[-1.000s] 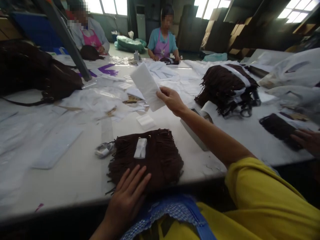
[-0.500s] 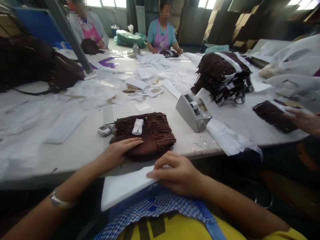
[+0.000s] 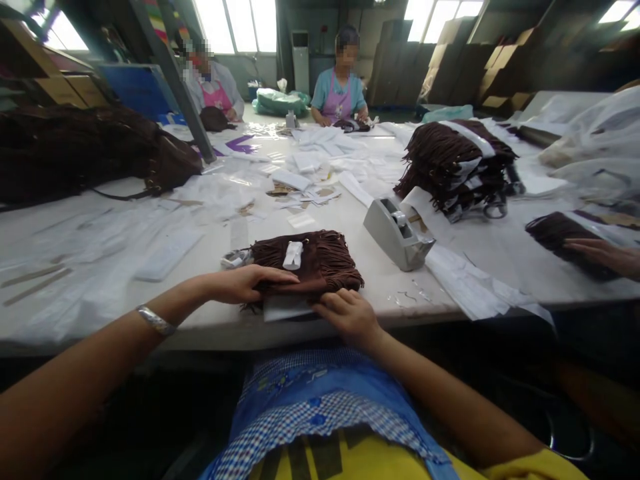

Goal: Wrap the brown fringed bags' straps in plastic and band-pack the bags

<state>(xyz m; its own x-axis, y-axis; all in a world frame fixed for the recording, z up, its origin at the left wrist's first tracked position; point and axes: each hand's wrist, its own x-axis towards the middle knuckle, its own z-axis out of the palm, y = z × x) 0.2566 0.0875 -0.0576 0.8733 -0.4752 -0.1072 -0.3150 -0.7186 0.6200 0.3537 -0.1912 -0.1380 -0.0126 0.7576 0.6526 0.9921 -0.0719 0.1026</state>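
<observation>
A small brown fringed bag [image 3: 320, 260] with a white paper tab on top lies at the near edge of the white table [image 3: 150, 293]. My left hand [image 3: 245, 283] grips the bag's near left edge, thumb on top, lifting it slightly. My right hand [image 3: 347, 317] presses a white foam sheet [image 3: 286, 308] that goes in under or into the bag; its fingers are curled on the sheet's edge. Only the sheet's near part shows.
A grey tape dispenser [image 3: 397, 235] stands right of the bag, with white paper [image 3: 475, 287] hanging off the edge. A stack of fringed bags [image 3: 455, 163] lies further right. Another person's hand [image 3: 605, 257] rests on a bag. Two people sit at the far end.
My right hand brought the white sheet from over the table down to my lap, then pushed it in at the bag's near edge. My left hand shifted from flat on the bag to gripping its edge.
</observation>
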